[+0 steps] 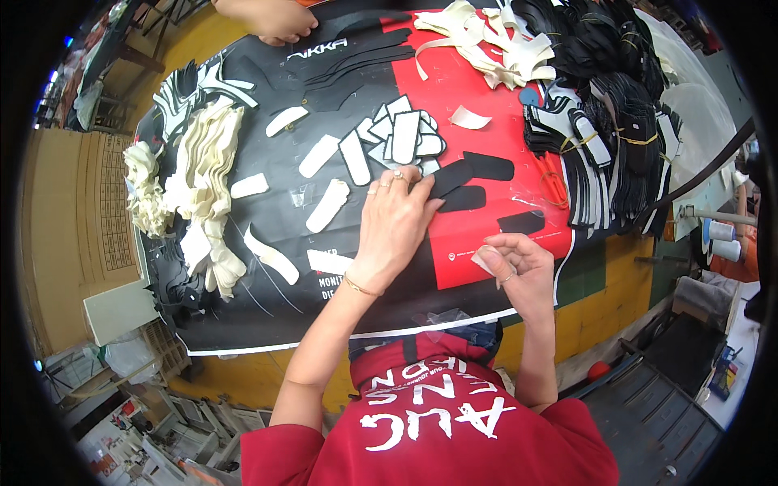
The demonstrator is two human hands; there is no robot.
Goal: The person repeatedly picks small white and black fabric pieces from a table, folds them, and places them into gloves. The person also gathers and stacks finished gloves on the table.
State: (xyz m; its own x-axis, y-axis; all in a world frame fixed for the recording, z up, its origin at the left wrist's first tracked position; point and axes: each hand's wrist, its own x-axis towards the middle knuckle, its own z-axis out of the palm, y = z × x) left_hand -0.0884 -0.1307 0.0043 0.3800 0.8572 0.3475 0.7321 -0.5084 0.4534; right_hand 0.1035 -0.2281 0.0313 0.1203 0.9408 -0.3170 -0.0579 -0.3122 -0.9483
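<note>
The left hand (395, 220) lies flat and released, fingers spread, its fingertips pressing on a black cut piece (450, 176) at the middle of the worktop (243, 324). Just right and nearer, the right hand (515, 263) is curled, pinching a small white piece (484, 261) between thumb and fingers. White oblong pieces (356, 158) lie scattered left and far of the left hand. Another person's hand (275, 20) rests at the far edge.
</note>
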